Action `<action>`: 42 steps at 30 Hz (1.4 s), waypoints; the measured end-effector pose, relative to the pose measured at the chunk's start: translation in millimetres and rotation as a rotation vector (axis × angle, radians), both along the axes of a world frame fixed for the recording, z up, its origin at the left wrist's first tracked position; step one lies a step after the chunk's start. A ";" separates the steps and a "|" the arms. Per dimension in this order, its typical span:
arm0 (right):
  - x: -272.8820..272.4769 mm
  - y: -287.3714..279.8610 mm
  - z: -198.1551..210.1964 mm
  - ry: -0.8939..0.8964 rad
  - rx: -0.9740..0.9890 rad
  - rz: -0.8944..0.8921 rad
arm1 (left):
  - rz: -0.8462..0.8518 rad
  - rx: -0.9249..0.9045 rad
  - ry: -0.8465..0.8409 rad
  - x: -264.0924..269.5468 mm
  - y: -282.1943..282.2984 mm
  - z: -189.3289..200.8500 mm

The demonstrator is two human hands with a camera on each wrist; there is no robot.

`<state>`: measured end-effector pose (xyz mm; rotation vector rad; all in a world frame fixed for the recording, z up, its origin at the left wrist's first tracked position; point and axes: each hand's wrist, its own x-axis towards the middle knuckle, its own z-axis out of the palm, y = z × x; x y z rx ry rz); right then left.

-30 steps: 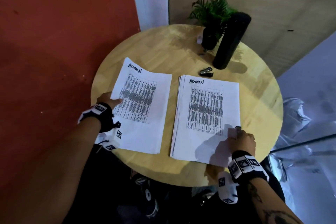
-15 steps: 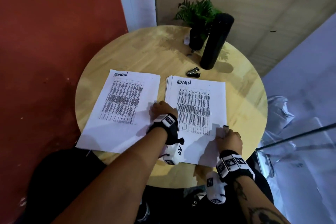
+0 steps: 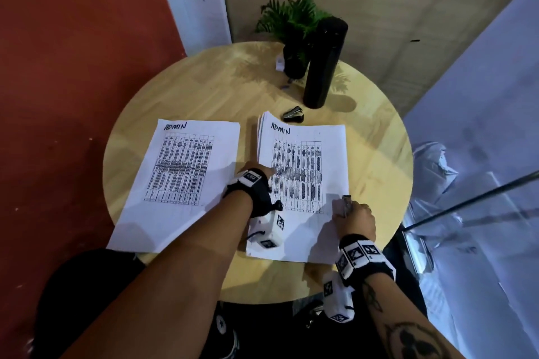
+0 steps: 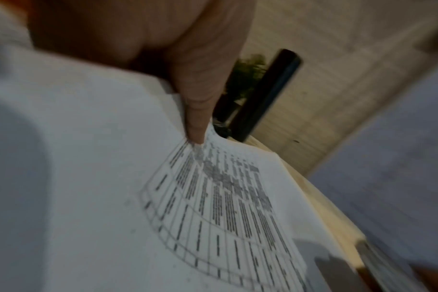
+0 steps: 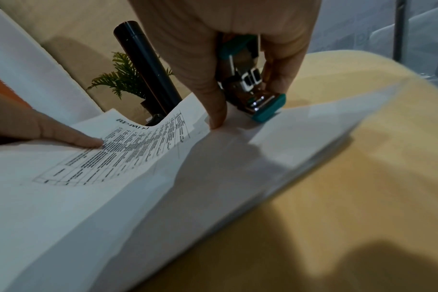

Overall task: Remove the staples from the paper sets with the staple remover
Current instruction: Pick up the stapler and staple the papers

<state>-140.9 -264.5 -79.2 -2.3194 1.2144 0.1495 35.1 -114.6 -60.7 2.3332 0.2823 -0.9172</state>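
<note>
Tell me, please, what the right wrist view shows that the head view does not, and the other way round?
Only the right wrist view shows the teal and metal body of the tool that the right hand grips, its tip down on the paper edge.

Only the head view shows the round table whole, the second paper set lying to the left, and a small black clawed tool by the bottle.

Both show the right-hand paper stack, the left hand pressing on it, the black bottle and the plant.

Black wristbands (image 3: 256, 189) carry white marker-patterned camera blocks (image 3: 269, 230); the right forearm (image 3: 408, 326) bears dark tattoos.
</note>
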 end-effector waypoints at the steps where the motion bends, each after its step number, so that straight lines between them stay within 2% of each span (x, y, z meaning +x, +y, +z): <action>1: 0.0 -0.6 0.2 0.002 0.003 0.004 | -0.029 0.007 -0.049 -5.1 -4.9 3.0; 4: 0.4 -1.2 1.1 0.009 0.009 0.005 | -0.031 0.000 -0.176 -15.9 -11.1 -2.8; 6: 0.1 -1.0 1.3 0.009 0.009 0.012 | 0.012 -0.069 -0.145 -16.1 -4.8 -8.9; 9: -1.0 -3.9 2.5 -0.007 0.023 0.033 | 0.070 -0.290 -0.042 -11.9 14.0 -11.9; 11: -2.3 -11.4 5.5 -0.036 0.075 0.053 | 0.092 -0.482 -0.058 -15.7 26.8 -2.5; 12: -2.1 -16.1 8.8 -0.094 0.131 0.041 | 0.099 -0.583 -0.082 -18.2 32.5 2.2; 14: 0.9 -27.4 19.3 -0.332 0.338 -0.048 | 0.087 -0.749 -0.094 -26.4 41.9 19.9; 17: 10.9 -34.2 53.5 -0.670 0.677 -0.134 | 0.002 -0.872 -0.055 -37.1 60.4 55.8; 21: 19.5 -31.9 121.3 -0.833 1.018 -0.005 | -0.065 -0.921 -0.067 -36.9 80.6 89.4; 23: 17.9 -31.8 145.0 -0.906 1.091 0.014 | -0.075 -0.960 -0.057 -36.8 86.4 104.3; 25: 17.8 -26.0 151.2 -0.955 1.039 -0.049 | -0.071 -0.976 -0.029 -36.6 89.6 112.9; 28: 18.3 -8.4 142.3 -0.880 0.655 -0.192 | 0.034 -0.918 -0.060 -48.9 82.1 120.9; 31: 18.4 17.2 140.7 -0.747 0.295 -0.237 | 0.103 -0.750 -0.295 -66.4 63.2 115.8; 33: 16.7 32.9 148.5 -0.753 0.172 -0.254 | 0.118 -0.690 -0.502 -78.8 51.7 117.8; 37: 9.4 54.0 171.9 -1.045 0.108 -0.213 | 0.158 -0.794 -0.745 -93.6 46.1 142.3; 40: 3.0 59.2 175.6 -1.139 0.167 -0.239 | 0.240 -0.836 -0.705 -91.7 51.5 150.4; 42: 1.4 60.0 165.0 -1.107 0.201 -0.246 | 0.281 -0.861 -0.628 -90.5 56.3 150.2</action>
